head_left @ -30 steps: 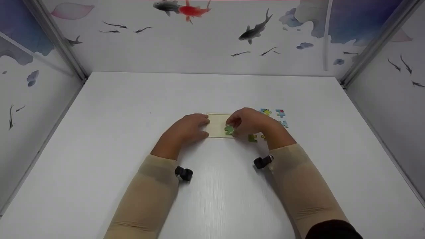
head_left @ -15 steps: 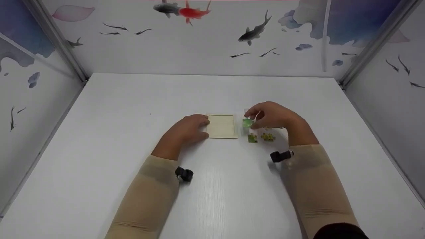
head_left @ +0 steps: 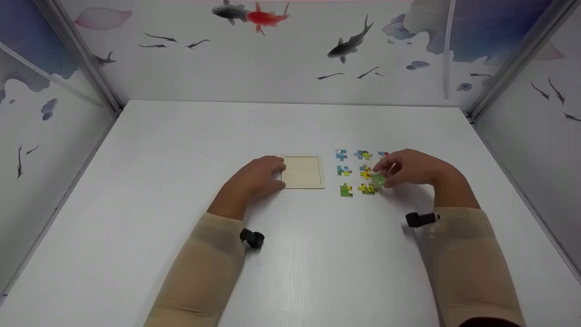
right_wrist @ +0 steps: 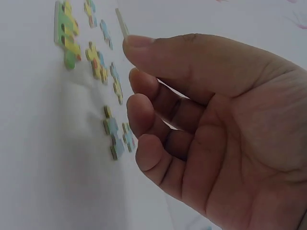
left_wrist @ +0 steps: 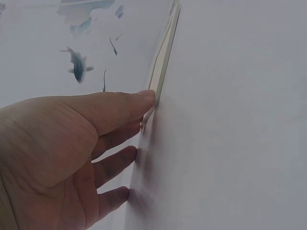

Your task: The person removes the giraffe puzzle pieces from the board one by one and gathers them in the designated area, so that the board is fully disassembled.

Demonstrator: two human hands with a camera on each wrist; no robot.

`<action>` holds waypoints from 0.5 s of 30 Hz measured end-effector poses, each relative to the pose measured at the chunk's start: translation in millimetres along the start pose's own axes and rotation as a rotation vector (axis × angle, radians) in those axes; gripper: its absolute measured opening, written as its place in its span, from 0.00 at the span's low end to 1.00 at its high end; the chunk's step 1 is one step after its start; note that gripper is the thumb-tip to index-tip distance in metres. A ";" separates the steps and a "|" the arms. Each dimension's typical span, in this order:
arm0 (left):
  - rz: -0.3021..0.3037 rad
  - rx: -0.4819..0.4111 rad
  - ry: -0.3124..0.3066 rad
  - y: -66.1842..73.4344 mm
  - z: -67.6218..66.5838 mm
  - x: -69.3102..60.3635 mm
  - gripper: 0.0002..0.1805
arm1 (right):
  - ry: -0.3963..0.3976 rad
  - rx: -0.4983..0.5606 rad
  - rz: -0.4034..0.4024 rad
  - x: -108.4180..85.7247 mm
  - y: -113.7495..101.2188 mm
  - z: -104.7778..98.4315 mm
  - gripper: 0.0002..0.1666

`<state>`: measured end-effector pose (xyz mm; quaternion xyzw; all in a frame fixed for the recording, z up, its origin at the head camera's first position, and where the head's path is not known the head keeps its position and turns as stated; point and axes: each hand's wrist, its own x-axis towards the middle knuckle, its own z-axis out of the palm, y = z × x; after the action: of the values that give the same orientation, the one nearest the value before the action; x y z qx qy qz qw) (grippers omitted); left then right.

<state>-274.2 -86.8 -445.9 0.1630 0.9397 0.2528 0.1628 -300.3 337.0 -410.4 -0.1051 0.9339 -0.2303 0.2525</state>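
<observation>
A shallow, pale wooden puzzle tray [head_left: 301,172] lies flat on the white table. My left hand [head_left: 262,175] holds its left edge, with thumb and fingers at that side; the left wrist view shows the thumb [left_wrist: 129,103] against the tray's rim [left_wrist: 165,62]. Between thumb and fingertips, my right hand [head_left: 411,168] pinches a green jigsaw piece [head_left: 378,180], blurred in the head view. From the right wrist that piece [right_wrist: 122,21] appears edge-on beyond the thumb. Loose jigsaw pieces [head_left: 346,190] lie in rows right of the tray, and the right hand partly covers one.
White panels painted with fish [head_left: 347,44] rise at the back and both sides of the table [head_left: 290,254]. Small black cameras sit at the left wrist [head_left: 252,238] and right wrist [head_left: 421,219].
My right hand has carried the green piece from over the tray rightward, across the rows of loose pieces to their right side. My left hand has stayed at the tray's edge.
</observation>
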 end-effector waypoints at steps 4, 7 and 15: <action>0.008 -0.005 -0.001 0.7 -0.3 -0.9 0.32 | -0.064 -0.005 0.035 -8.7 19.5 -4.3 0.26; 0.007 -0.004 -0.001 0.9 -0.6 -0.9 0.32 | -0.090 -0.001 0.064 -11.9 27.0 -6.6 0.26; 0.012 0.004 -0.008 0.1 -2.0 -1.0 0.32 | -0.120 0.053 0.082 -11.6 29.3 -6.9 0.25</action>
<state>-274.0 -87.9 -444.0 0.1701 0.9385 0.2514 0.1644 -296.4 368.7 -414.3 -0.0737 0.9143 -0.2376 0.3197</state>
